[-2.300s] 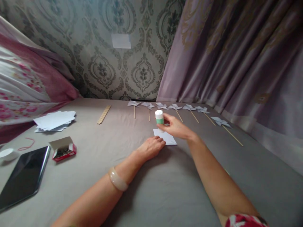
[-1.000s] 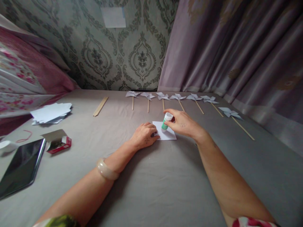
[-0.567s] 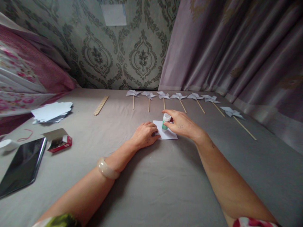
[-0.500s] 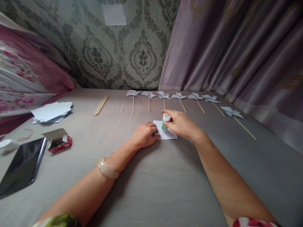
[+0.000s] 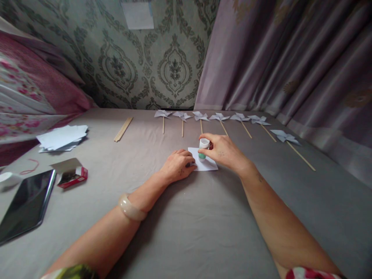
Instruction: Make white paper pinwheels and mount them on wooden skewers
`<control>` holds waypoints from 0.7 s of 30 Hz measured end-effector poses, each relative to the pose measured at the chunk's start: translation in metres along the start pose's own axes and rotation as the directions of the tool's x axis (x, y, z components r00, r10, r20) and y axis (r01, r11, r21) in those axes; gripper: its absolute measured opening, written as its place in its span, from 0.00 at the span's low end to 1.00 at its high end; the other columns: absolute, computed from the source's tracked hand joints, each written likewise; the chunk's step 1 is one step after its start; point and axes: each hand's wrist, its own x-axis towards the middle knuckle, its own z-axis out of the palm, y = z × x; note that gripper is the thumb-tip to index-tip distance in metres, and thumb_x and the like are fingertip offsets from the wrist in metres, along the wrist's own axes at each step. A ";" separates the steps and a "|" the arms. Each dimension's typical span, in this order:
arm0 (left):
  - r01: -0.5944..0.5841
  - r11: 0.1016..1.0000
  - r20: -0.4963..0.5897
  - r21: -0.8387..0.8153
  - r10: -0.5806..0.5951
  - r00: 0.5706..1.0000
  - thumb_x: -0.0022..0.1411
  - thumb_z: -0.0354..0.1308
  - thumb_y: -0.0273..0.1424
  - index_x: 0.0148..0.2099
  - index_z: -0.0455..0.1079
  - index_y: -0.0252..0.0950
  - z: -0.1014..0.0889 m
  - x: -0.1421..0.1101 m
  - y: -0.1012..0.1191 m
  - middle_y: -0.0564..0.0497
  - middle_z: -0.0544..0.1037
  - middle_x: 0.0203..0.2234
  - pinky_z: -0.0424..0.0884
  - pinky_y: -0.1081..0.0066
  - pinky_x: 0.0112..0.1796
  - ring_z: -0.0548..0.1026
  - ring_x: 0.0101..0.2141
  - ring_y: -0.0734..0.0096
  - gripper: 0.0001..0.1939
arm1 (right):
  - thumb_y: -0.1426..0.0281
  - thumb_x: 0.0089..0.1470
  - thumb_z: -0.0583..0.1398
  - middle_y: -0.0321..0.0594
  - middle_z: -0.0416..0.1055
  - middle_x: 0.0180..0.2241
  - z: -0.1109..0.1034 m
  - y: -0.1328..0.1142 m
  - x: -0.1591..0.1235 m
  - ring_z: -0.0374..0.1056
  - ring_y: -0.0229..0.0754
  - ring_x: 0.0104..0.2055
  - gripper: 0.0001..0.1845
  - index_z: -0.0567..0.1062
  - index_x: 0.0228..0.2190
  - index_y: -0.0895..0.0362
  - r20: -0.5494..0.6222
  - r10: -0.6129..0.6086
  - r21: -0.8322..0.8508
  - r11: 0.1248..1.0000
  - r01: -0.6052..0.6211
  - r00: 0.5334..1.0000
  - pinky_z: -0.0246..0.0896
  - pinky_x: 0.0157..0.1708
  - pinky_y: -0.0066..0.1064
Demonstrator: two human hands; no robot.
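A small white sheet of paper (image 5: 209, 166) lies on the grey cloth in front of me. At its left edge is my left hand (image 5: 178, 166), fingers curled and thumb pressed on the paper. The small gap between that thumb and the fingers is dark, and I cannot make out what is in it. My right hand (image 5: 222, 152) grips a glue stick (image 5: 203, 151), white at the top and green lower down. The glue stick stands nearly upright, its lower end at the paper's surface.
Several paper pinwheels (image 5: 200, 116) on sticks line the back. Loose wooden sticks (image 5: 123, 129) lie left of them. On the left are a stack of white paper (image 5: 62, 137), an open red box (image 5: 72, 177), a dark tablet (image 5: 27, 203), a white roundish object (image 5: 8, 179) and a red string (image 5: 30, 166).
The glue stick and my right hand have shifted only very slightly over the paper. My left hand stays at the paper's left edge. The whole view has moved a little.
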 end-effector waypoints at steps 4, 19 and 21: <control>-0.006 1.000 -0.006 -0.008 0.006 1.000 0.61 0.58 0.33 0.40 0.76 0.37 0.000 0.000 0.000 0.47 0.79 0.39 0.69 0.63 0.45 0.73 0.42 0.61 0.09 | 0.63 0.49 0.65 0.43 0.78 0.32 0.002 0.003 0.002 0.73 0.47 0.35 0.19 0.76 0.43 0.55 -0.053 0.077 -0.043 0.996 -0.079 0.996 0.62 0.34 0.33; -0.011 1.000 -0.002 -0.020 0.011 1.000 0.62 0.57 0.33 0.42 0.77 0.39 0.000 0.000 0.000 0.47 0.78 0.39 0.69 0.62 0.45 0.73 0.42 0.61 0.09 | 0.68 0.49 0.65 0.40 0.78 0.34 0.000 0.008 0.002 0.73 0.44 0.35 0.19 0.75 0.45 0.53 0.013 -0.001 0.041 0.999 0.001 1.000 0.62 0.35 0.31; -0.009 1.000 0.000 -0.018 0.009 1.000 0.62 0.57 0.33 0.42 0.77 0.38 0.000 0.000 0.000 0.47 0.78 0.40 0.69 0.62 0.45 0.73 0.42 0.61 0.10 | 0.69 0.49 0.65 0.39 0.78 0.33 -0.001 0.011 0.002 0.73 0.43 0.34 0.19 0.75 0.45 0.53 0.039 -0.012 0.066 0.998 0.010 0.999 0.62 0.35 0.31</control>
